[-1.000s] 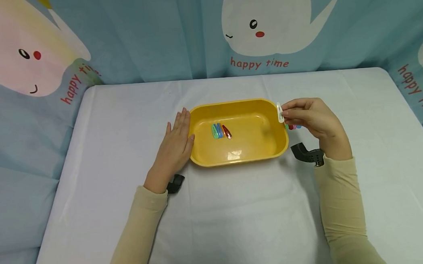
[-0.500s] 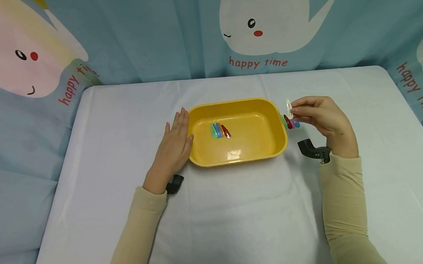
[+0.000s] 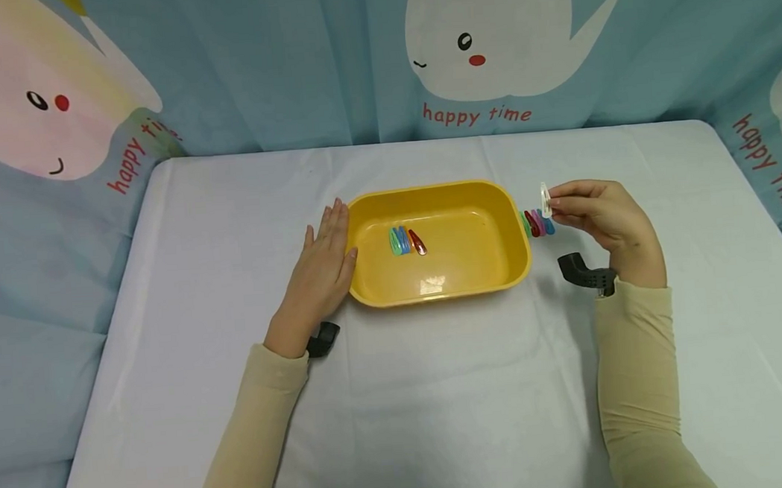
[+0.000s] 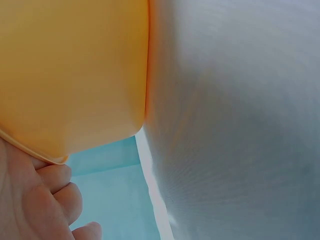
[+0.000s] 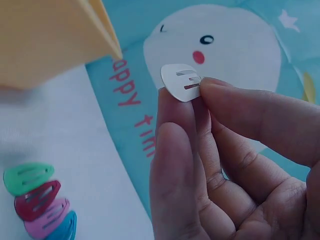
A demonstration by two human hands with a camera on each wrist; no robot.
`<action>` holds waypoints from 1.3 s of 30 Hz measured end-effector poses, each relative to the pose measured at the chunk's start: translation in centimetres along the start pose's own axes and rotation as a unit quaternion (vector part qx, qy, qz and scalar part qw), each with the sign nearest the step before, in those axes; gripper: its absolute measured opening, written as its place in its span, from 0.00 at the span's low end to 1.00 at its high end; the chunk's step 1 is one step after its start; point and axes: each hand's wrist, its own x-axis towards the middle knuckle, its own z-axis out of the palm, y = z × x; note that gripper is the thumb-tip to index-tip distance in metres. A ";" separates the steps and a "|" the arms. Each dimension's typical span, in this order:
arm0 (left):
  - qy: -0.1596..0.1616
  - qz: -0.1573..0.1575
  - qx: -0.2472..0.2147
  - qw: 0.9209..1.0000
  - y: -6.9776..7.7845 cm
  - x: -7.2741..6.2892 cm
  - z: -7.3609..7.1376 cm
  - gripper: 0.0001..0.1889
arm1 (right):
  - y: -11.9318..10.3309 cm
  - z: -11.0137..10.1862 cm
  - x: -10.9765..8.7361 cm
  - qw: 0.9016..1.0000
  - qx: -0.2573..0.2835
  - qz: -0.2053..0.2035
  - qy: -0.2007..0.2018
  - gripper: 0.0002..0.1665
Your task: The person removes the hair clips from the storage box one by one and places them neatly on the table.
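My right hand [image 3: 600, 212] pinches a white snap hair clip [image 5: 181, 82] between thumb and fingertips, held upright just right of the yellow basin [image 3: 441, 295]. Below it on the table lies a row of clips: a green clip [image 5: 29, 179], a red clip [image 5: 37, 201], a pink clip [image 5: 48, 218] and a blue clip [image 5: 64, 229]. My left hand [image 3: 322, 270] rests with straight fingers along the basin's left rim. Inside the basin, green and blue clips [image 3: 400, 240] lie together, with a red clip [image 3: 418, 242] beside them and a bit of orange between.
A white cloth covers the table [image 3: 441, 405]. Behind and beside it hangs a blue curtain [image 3: 286, 71] with whale prints. Black wrist mounts [image 3: 586, 273] sit at both wrists.
My right hand has moved right with the white clip, from the basin's right rim to above the row of clips, which shows more now. The left hand stays at the basin.
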 end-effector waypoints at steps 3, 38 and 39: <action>0.000 0.002 0.000 1.000 -0.1 0.1 0.0 0.32 | 0.2 -0.4 0.2 1.000 0.008 0.003 0.002 0.09; 0.006 0.003 -0.002 1.000 -0.1 0.1 0.2 0.31 | 2.7 -3.4 1.4 0.995 -0.036 0.078 0.050 0.13; 0.006 0.003 -0.003 1.000 -0.1 0.1 0.2 0.31 | 2.7 -3.4 1.5 0.995 -0.042 0.080 0.052 0.13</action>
